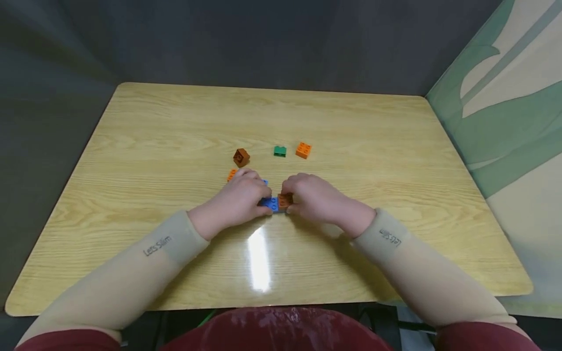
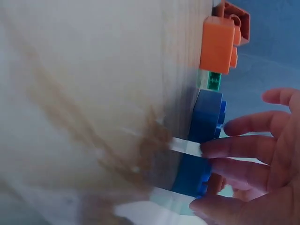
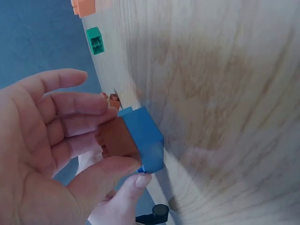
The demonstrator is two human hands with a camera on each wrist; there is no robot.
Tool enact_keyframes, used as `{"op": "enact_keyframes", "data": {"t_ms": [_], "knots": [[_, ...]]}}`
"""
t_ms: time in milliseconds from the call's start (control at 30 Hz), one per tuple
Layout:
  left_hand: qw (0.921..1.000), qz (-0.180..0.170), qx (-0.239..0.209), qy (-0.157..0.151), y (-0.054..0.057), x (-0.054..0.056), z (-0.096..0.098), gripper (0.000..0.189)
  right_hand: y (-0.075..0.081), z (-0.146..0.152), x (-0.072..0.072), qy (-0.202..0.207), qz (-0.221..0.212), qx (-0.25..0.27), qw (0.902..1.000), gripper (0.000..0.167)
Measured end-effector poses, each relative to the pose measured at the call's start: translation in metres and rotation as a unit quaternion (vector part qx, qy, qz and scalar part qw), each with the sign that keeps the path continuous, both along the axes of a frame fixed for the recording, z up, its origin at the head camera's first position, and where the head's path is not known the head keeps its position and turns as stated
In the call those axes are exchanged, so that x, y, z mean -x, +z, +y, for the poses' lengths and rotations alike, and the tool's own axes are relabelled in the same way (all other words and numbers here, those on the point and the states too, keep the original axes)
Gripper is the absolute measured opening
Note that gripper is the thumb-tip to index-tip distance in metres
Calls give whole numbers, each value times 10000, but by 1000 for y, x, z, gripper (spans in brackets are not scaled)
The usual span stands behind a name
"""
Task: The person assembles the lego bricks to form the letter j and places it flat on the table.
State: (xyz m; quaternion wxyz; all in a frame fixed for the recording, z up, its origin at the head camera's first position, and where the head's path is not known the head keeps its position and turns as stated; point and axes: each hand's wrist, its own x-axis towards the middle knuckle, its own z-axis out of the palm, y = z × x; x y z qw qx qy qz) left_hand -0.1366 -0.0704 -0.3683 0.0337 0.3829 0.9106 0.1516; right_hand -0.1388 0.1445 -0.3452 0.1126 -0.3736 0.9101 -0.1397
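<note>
Right now both hands are busy at one small thing, the near blue brick (image 1: 273, 204), which sits on the wood-grain bench (image 1: 351, 122) straight in front of the person. The left hand (image 1: 241, 197) pinches that brick, thumb on its near side and fingers along its far side. The right hand (image 1: 316, 197) holds a brown brick (image 3: 119, 138) between thumb and fingers, and that brown brick stands on top of the near blue brick's right end, leaving studs bare to the left of it. Whether it is pressed fully home I can't tell from where I stand. The hands are close together, one at each end of the near blue brick.

Just beyond the near blue brick, partly hidden by the left hand, stands a second blue brick (image 2: 206, 115), studs up. Farther off, beyond the near blue brick and to its left, is an orange brick (image 2: 218, 44), also studs up, and past that a tipped brown brick (image 1: 241, 157) showing its hollow underside. A green brick (image 1: 280, 151) lies on its side well beyond the near blue brick, hollow face towards the person, and to the right of that direction sits another orange brick (image 1: 303, 150), studs up. Pale lettered sleeves (image 1: 145, 263) reach in from the near side of the blue brick
</note>
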Motion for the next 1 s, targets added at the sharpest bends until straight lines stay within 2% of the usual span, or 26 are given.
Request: {"op": "enact_keyframes", "data": {"t_ms": [100, 200, 300, 400, 600, 800, 1000], "knots": [[9997, -130, -171, 141, 7, 2, -6, 28, 1, 1, -1, -30, -8, -134, 9999, 19], [9982, -182, -350, 449, 18, 6, -15, 27, 3, 2, -3, -56, 1, -215, 9998, 20], [9966, -208, -315, 732, 28, 11, -24, 25, 4, 4, -5, -112, -31, -210, 9997, 20], [9955, -295, -163, 880, 31, 17, -29, 29, 4, 6, -7, -176, -41, -197, 9996, 20], [9952, -443, 184, 856, 21, 27, -25, 37, 2, 9, -9, -211, 26, -106, 9997, 23], [9954, -517, 566, 572, 8, 32, -16, 45, 1, 8, -10, -145, 70, -36, 9999, 23], [9944, -575, 774, 435, 5, 34, -8, 45, 1, 5, -10, -271, -165, -115, 9994, 23]]}}
